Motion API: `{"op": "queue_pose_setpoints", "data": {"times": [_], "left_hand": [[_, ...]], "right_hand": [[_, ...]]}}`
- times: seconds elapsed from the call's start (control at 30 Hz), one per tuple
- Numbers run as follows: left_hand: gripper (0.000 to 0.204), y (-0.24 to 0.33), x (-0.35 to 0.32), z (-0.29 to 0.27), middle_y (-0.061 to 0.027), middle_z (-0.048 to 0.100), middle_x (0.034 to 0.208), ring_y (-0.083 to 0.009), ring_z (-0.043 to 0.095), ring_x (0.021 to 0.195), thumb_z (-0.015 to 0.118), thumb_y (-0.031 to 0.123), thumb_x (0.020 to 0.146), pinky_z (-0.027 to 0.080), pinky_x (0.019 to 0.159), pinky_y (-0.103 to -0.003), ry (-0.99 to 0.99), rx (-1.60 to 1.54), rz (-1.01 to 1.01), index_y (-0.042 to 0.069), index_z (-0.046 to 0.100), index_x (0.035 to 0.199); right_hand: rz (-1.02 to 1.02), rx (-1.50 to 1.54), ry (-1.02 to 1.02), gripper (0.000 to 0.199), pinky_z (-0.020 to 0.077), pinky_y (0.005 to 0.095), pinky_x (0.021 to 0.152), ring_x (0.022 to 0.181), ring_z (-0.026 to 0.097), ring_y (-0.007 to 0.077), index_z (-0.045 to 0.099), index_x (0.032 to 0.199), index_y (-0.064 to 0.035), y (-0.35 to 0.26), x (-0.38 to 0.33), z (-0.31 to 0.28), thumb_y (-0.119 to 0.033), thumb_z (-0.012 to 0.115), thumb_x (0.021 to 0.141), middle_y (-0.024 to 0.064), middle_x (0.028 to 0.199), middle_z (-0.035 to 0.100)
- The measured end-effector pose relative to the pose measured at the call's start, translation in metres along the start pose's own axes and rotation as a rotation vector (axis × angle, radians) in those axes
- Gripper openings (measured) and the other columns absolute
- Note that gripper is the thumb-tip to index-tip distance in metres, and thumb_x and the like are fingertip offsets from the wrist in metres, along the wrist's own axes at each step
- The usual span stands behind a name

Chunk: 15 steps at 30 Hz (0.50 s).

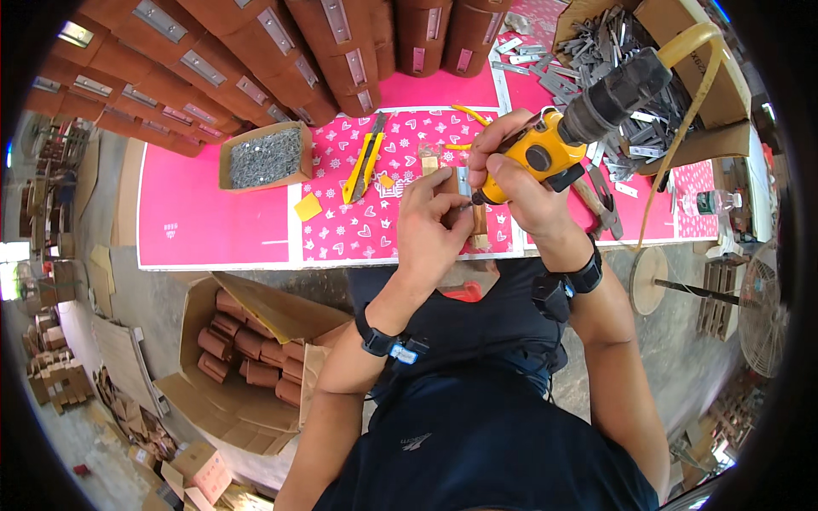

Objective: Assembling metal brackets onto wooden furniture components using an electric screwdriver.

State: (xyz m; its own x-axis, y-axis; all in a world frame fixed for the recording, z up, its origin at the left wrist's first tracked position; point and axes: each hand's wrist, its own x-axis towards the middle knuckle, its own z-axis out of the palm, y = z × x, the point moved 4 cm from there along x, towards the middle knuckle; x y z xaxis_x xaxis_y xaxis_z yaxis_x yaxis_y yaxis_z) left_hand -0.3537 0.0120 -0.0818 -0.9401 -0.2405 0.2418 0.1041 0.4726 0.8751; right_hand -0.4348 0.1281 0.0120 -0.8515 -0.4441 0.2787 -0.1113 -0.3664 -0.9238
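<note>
My right hand (532, 183) is closed around a yellow-and-black power screwdriver (532, 156), its tip pointing left and down. A hose (711, 72) joins its far end. Below the tip lies a brown workpiece (479, 223) with a shiny metal strip (463, 181) along it, on the table in front of me. My left hand (430, 226) rests at the left side of this piece. Its thumb and forefinger pinch together beside the screwdriver tip, and whatever they hold is too small to make out.
Left of my hands lie a yellow utility knife (365, 162) and a carton of screws (266, 157). Brown curved pieces (332, 51) are stacked at the back left. A box of metal strips (724, 81), a hammer (607, 213) and a bottle (718, 202) stand right. Below left, a carton (230, 417) holds brown pieces.
</note>
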Motion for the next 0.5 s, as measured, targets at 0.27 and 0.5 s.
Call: {"op": "queue_pose_setpoints", "data": {"times": [0.27, 0.5], "left_hand": [[0.024, -0.004, -0.004, 0.0, -0.0155, 0.058, 0.133, -0.0341, 0.052, 0.124, 0.078, 0.012, 0.077, 0.047, 0.102, -0.043, -0.046, -0.038, -0.062, 0.006, 0.075, 0.1], [0.078, -0.006, -0.017, 0.011, -0.0186, 0.039, 0.15, -0.0401, 0.04, 0.135, 0.085, 0.019, 0.074, 0.038, 0.111, -0.048, -0.046, -0.057, 0.12, 0.007, 0.048, 0.141]], "right_hand": [[0.032, -0.002, 0.009, 0.015, 0.0528, 0.0261, 0.067, 0.074, 0.063, 0.011, 0.057, 0.098, -0.0013, 0.004, -0.001, 0.001, 0.003, 0.06, 0.083, 0.0065, 0.085, 0.064], [-0.006, -0.058, -0.01, 0.012, 0.0525, 0.0273, 0.067, 0.072, 0.064, 0.0111, 0.059, 0.093, -0.0006, 0.013, -0.006, 0.005, 0.003, 0.061, 0.081, 0.0042, 0.079, 0.064]]}}
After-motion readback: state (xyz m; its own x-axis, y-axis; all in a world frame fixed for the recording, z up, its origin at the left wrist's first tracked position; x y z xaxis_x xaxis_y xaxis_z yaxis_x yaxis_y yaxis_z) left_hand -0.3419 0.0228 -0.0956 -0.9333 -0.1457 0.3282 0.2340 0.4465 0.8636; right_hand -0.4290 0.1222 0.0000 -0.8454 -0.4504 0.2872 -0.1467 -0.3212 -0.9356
